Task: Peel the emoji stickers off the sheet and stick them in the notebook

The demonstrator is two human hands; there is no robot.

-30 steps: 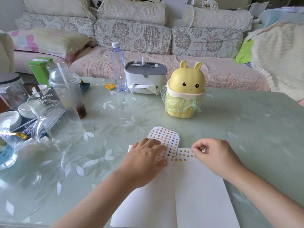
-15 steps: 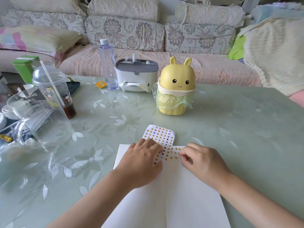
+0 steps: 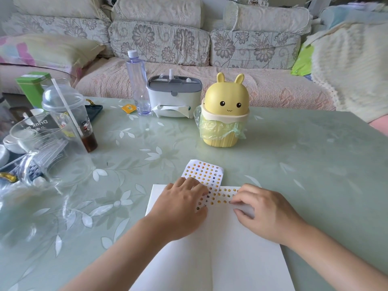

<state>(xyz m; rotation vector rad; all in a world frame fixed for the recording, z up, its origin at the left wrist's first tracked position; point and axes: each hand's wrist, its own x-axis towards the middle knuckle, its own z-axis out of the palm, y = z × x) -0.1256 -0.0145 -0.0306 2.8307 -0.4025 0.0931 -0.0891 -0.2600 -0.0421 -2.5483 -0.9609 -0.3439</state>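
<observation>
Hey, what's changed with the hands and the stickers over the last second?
The right hand shifted a little left and toward the person, its fingertips now down on the notebook page beside the stuck stickers. The left hand stayed flat on the sticker sheet, which hasn't moved.

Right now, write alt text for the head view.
A left hand presses an emoji sticker sheet onto the top edge of an open white notebook, while the right hand touches the page beside rows of stickers. A yellow rabbit-shaped bin stands behind them on the green table.
</observation>
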